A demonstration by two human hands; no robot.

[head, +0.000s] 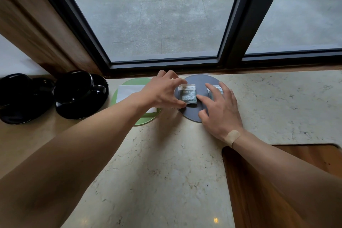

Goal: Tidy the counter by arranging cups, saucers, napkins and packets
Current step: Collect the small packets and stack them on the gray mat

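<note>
A small grey-green packet (187, 94) lies on a round grey saucer (200, 80) at the back of the marble counter. My left hand (162, 91) pinches the packet's left edge between thumb and fingers. My right hand (220, 105) lies spread over the saucer, its index fingertip touching the packet's right edge. A second packet (218, 88) is partly hidden under my right fingers. Left of the grey saucer, a green saucer (137, 81) carries a white napkin (129, 91), partly covered by my left wrist.
At the far left, two black cups sit on black saucers, one (74, 85) on its saucer (100, 102), the other (14, 87) at the frame edge. A dark-framed window (162, 61) runs along the counter's back. A wooden cut-out (277, 172) opens at right front.
</note>
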